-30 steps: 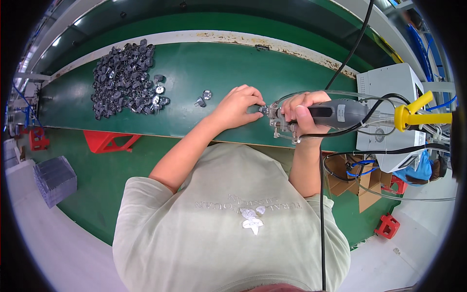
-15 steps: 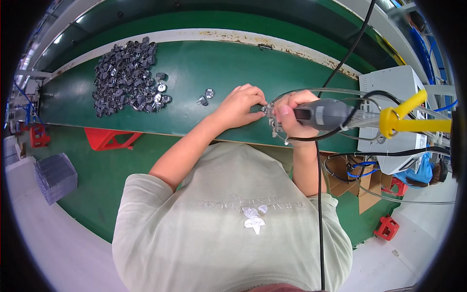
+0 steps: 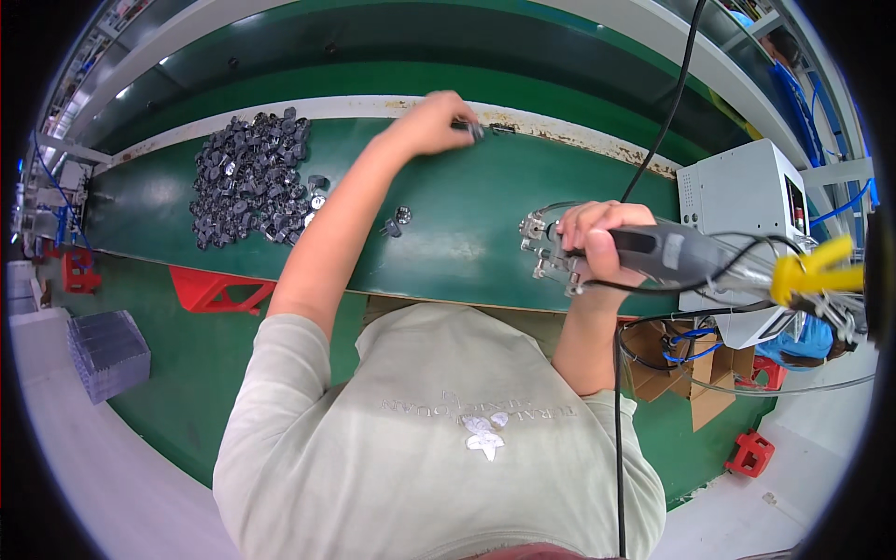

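- Nearest me, the worker's pale grey-green T-shirt [image 3: 448,401] is close against the near side of a green tabletop [image 3: 579,168].
- The right hand [image 3: 607,238] has its fingers wrapped firmly around a grey corded hand tool [image 3: 681,254]. Its metal fixture head [image 3: 546,245] points left above the tabletop, and I see no component in it.
- Left of that, two loose components [image 3: 403,216] lie close together on the tabletop, one showing a shiny round face.
- Farther out, the left hand [image 3: 431,126] stretches to the far edge, fingers pinched on a small dark component [image 3: 477,133], well apart from the tool.
- Off to the left spreads a big heap of similar dark components [image 3: 250,177]; on the right stands a white-cased machine [image 3: 709,191].
- Beyond a pale, chipped rail [image 3: 336,106], a few small dark pieces [image 3: 329,49] lie on a dark strip.
- To me, the step in hand looks like setting one component aside; the next move seems to call for loosening the left fingers over its resting place, whether edge or strip I cannot tell.
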The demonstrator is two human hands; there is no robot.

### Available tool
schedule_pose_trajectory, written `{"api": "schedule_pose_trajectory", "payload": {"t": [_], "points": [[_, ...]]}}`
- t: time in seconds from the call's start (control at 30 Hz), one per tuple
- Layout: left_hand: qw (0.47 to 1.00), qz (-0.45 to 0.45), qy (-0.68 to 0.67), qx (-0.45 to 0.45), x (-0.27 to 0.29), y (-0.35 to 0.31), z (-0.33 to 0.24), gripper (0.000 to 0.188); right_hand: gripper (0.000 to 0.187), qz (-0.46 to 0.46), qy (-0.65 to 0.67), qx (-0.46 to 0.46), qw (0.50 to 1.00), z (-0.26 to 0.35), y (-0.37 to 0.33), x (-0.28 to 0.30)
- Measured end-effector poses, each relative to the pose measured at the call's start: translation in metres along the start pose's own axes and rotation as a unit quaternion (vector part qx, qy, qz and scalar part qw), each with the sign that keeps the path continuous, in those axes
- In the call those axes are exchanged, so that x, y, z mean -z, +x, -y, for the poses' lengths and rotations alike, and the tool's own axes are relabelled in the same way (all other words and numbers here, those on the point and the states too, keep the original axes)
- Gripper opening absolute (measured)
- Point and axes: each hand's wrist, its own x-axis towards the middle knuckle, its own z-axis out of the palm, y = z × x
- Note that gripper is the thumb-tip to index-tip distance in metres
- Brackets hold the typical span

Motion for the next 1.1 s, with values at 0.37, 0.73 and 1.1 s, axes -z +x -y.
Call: {"api": "schedule_pose_trajectory", "payload": {"t": [0.37,0.73,1.1], "points": [[0.975,0.058,0.118,0.178,0.005,-0.128,-0.054,0.036,0.027,0.006,-0.018,-0.09,0.996,-0.019,-0.023,0.021],[0.991,0.004,-0.133,-0.025,-0.086,-0.102,-0.098,0.05,0.022,0.011,0.047,-0.069,0.996,-0.014,-0.01,0.024],[0.985,-0.012,-0.164,-0.055,-0.096,-0.11,-0.091,0.061,0.023,0.033,0.048,-0.081,0.995,-0.02,-0.014,0.019]]}}
